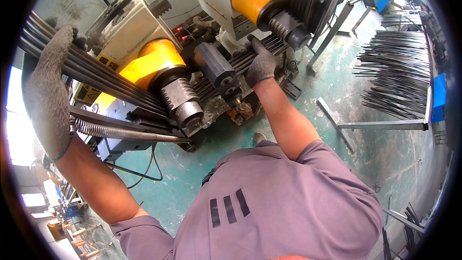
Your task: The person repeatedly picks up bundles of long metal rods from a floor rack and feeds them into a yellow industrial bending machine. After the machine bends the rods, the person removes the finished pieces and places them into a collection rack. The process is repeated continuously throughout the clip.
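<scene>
A bundle of long dark metal rods (pixel 103 74) runs from the far left into a machine with yellow rollers' housings. My left hand (pixel 50 91), in a grey knit glove, has its fingers wrapped over the bundle's outer end. My right hand (pixel 262 62), gloved likewise, grips the rods (pixel 239 63) between the two machine heads; its fingers are partly hidden. The left yellow housing (pixel 154 62) carries a ridged steel roller (pixel 180 98), and the right yellow housing (pixel 255 2) has a similar toothed roller (pixel 290 29). A dark block (pixel 215 67) stands between them.
Below the left rods lies a coil spring (pixel 115 130) on a bar. A black cable (pixel 154 168) loops down to the green floor (pixel 192 173). At the right, a metal rack (pixel 385 125) holds many thin dark rods (pixel 394 72). A metal bar (pixel 335 124) stands near it.
</scene>
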`<act>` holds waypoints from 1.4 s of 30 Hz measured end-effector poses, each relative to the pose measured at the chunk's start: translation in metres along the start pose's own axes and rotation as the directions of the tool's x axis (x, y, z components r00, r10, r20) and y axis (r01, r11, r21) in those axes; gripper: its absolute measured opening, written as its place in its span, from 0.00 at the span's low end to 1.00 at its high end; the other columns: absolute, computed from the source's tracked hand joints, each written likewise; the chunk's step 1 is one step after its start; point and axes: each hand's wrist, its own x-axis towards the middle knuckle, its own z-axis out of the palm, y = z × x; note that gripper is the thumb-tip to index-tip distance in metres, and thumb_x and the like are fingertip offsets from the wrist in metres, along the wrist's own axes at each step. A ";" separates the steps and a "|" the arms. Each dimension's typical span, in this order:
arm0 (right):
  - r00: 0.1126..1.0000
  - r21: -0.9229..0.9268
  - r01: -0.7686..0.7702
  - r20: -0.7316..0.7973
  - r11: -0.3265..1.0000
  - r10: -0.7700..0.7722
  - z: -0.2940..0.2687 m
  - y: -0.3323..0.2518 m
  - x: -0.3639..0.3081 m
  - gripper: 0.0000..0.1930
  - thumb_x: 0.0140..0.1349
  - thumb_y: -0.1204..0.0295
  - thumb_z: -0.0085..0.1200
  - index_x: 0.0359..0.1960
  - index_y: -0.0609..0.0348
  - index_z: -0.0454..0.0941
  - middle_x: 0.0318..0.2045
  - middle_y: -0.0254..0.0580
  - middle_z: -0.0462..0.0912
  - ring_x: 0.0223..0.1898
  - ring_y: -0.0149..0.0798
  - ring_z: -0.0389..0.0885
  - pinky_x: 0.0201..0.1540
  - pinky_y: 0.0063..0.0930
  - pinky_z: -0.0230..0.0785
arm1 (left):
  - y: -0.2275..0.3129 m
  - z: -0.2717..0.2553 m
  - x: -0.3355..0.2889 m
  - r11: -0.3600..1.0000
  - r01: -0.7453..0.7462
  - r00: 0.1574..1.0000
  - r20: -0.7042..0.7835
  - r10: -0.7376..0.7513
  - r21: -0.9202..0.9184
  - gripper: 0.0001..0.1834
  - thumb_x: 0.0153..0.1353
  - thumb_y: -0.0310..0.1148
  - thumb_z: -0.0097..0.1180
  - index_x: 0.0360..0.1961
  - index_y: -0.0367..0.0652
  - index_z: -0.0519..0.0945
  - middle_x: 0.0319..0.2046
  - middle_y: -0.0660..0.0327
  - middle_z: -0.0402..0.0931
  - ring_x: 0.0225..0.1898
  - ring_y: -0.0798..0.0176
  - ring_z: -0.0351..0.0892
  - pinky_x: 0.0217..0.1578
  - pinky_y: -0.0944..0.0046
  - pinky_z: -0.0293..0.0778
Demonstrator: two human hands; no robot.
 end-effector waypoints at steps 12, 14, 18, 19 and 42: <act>1.000 -0.054 0.015 -0.026 0.998 -0.016 0.003 -0.007 -0.007 0.11 0.64 0.67 0.55 0.34 0.64 0.74 0.22 0.43 0.76 0.23 0.46 0.80 0.29 0.40 0.76 | -0.002 0.008 0.004 0.935 0.172 0.984 0.018 -0.175 -0.311 0.15 0.63 0.35 0.60 0.46 0.36 0.83 0.38 0.51 0.83 0.39 0.60 0.84 0.48 0.64 0.75; 1.000 -0.014 0.009 -0.015 1.000 -0.010 -0.003 -0.006 -0.001 0.10 0.63 0.68 0.55 0.35 0.64 0.74 0.22 0.43 0.76 0.23 0.46 0.80 0.29 0.40 0.76 | -0.003 0.005 0.005 0.902 0.200 0.980 0.072 -0.186 -0.384 0.14 0.62 0.32 0.60 0.45 0.34 0.82 0.38 0.49 0.83 0.39 0.58 0.84 0.47 0.63 0.77; 0.998 -0.120 0.029 -0.055 0.992 -0.036 -0.010 0.002 -0.003 0.09 0.64 0.69 0.54 0.36 0.64 0.75 0.23 0.44 0.78 0.24 0.46 0.81 0.28 0.41 0.77 | -0.016 -0.021 0.006 0.851 0.313 0.944 0.233 -0.232 -0.421 0.13 0.62 0.32 0.61 0.44 0.35 0.82 0.38 0.51 0.82 0.42 0.58 0.83 0.49 0.63 0.76; 0.998 -0.145 0.031 -0.049 0.989 -0.038 -0.013 0.001 -0.008 0.09 0.64 0.69 0.54 0.37 0.63 0.75 0.23 0.44 0.78 0.24 0.46 0.82 0.28 0.41 0.77 | -0.028 -0.027 0.010 0.868 0.298 0.941 0.274 -0.198 -0.397 0.14 0.62 0.33 0.61 0.44 0.35 0.82 0.38 0.51 0.82 0.42 0.58 0.82 0.49 0.63 0.76; 0.999 -0.114 -0.032 -0.006 0.993 0.032 -0.042 0.007 0.008 0.06 0.63 0.73 0.56 0.39 0.62 0.76 0.31 0.43 0.81 0.31 0.42 0.82 0.38 0.39 0.78 | -0.012 -0.040 -0.009 0.958 0.283 0.942 0.177 -0.285 0.033 0.19 0.60 0.34 0.63 0.50 0.37 0.80 0.42 0.53 0.82 0.48 0.59 0.81 0.57 0.57 0.72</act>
